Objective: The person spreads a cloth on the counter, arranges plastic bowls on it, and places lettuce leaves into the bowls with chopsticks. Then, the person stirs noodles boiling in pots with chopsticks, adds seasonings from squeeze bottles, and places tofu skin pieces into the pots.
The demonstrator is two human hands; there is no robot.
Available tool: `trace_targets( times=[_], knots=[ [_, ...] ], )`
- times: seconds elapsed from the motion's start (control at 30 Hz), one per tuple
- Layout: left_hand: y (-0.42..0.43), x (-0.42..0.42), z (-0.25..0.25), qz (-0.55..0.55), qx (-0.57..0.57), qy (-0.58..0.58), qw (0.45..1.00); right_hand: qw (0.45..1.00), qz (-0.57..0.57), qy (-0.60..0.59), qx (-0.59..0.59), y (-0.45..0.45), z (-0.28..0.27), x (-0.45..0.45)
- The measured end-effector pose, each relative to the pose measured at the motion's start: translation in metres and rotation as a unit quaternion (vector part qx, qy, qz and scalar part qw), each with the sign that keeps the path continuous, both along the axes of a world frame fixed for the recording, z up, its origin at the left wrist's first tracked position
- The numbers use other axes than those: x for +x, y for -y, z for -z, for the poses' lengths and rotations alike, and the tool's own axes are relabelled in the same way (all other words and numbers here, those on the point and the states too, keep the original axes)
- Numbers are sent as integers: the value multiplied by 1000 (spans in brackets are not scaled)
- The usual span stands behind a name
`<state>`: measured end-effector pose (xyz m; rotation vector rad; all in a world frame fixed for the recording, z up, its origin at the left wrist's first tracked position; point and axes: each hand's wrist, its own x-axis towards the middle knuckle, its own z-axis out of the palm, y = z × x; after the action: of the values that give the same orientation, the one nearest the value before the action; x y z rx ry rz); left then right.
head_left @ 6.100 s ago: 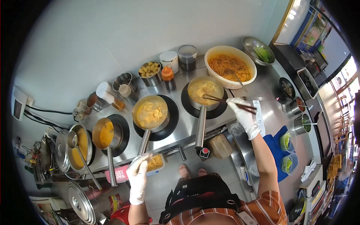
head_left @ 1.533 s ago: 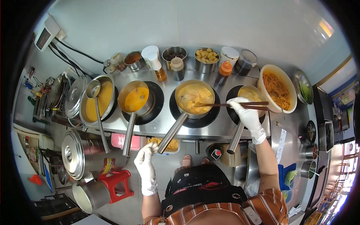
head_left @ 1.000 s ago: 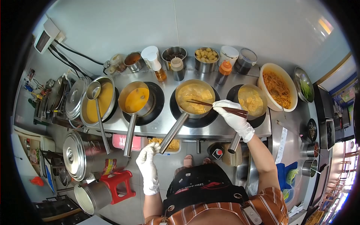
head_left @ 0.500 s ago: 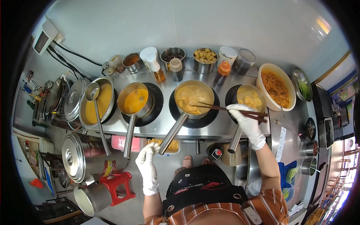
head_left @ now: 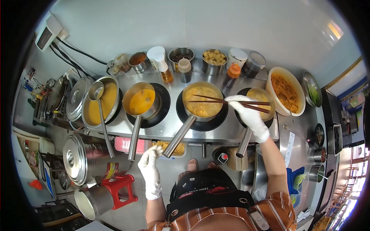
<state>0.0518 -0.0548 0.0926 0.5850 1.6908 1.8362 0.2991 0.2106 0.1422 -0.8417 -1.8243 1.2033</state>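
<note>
My right hand (head_left: 248, 117), in a white glove, grips long dark chopsticks (head_left: 243, 102). Their tips are spread over the middle saucepan (head_left: 203, 112), which holds yellowish broth with pale pieces. Close to the end of that pan's handle (head_left: 179, 138) is my gloved left hand (head_left: 150, 165), its fingers curled and pinched together. Whether anything is between them I cannot make out. Partly behind my right hand stands another saucepan (head_left: 272, 101) with yellow food. To the left sits a saucepan of orange soup (head_left: 142, 102).
A wide pot of yellow broth (head_left: 101, 111) with a ladle (head_left: 101, 111) stands far left. Bottles and containers, such as a pot of potato chunks (head_left: 214, 57), line the back. At right are a tub of orange shreds (head_left: 285, 90) and a bowl of greens (head_left: 313, 91). A red stool (head_left: 125, 190) stands below.
My right hand has moved slightly left and up. The chopsticks have shifted further over the middle saucepan, and their tips are wider apart. My left hand has barely moved.
</note>
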Motion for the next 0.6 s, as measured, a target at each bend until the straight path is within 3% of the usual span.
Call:
trace_targets(
  times=[0.17,0.3,0.4,0.53,0.6],
  knots=[
    [-6,2,-1,33,11,10,999,999,1,48,-13,-19,42,-23],
    [-13,1,-1,35,16,26,999,994,104,24,-19,-15,48,12],
    [-17,0,2,48,12,18,999,996,58,62,37,2,33,30],
    [-24,0,5,64,-5,18,998,995,94,12,9,4,10,29],
    [-27,0,5,72,-4,22,997,988,123,9,93,0,18,20]
  ],
)
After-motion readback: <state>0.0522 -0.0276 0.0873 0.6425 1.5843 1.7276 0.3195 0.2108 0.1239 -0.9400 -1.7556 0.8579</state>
